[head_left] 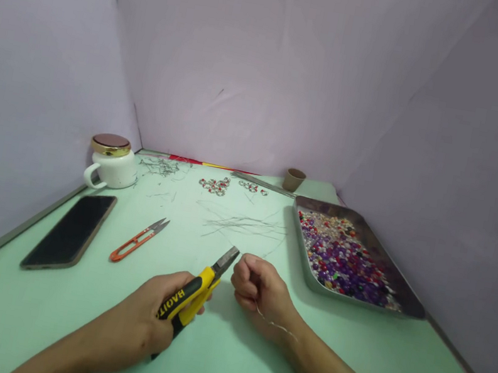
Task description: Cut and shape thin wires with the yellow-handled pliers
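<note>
My left hand (151,316) is wrapped around the yellow and black handles of a pair of pliers (192,298), whose metal jaws point up and to the right. Close to the jaw tips, my right hand (258,287) is closed, thumb and forefinger pressed together on a thin wire that is mostly hidden. A fine silvery strand (276,325) runs from under those fingers toward the wrist. Beyond both hands, several loose thin wires (242,225) lie across the green tabletop (208,371). Orange thread snips (138,241) rest to the left of the pliers.
On the right stands a metal tray (353,303) of mixed beads (346,260). A phone (70,233) and a lidded white mug (113,169) are at left. Toward the back are wire scraps (161,165), red-and-silver beaded pieces (214,186), straight wires (263,184) and a small brown cup (294,180).
</note>
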{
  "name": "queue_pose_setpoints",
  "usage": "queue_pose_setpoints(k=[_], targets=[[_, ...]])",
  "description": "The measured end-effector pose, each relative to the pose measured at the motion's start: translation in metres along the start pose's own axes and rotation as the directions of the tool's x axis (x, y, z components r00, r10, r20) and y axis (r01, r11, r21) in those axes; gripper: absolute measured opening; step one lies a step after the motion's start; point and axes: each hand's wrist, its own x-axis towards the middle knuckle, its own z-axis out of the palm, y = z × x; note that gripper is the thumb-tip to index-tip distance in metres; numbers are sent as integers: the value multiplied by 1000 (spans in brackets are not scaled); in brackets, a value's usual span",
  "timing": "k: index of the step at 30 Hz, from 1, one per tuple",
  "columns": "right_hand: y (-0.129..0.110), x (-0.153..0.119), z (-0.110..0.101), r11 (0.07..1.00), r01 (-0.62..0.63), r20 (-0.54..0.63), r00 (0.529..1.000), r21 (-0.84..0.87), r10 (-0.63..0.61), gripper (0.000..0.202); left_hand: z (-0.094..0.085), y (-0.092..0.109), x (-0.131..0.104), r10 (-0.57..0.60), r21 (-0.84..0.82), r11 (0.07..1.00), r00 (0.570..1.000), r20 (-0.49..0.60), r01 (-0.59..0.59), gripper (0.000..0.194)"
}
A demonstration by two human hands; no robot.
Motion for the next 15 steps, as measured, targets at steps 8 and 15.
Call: queue_pose_setpoints(k=[8,15], targets=[[1,-2,6,985,-86,28,996,149,83,19,5,-4,2,55,190,981,995,-84,-38,29],[3,-2,7,998,-50,-13,999,43,50,23,11,-7,3,71,308,951,989,-129,-29,30]])
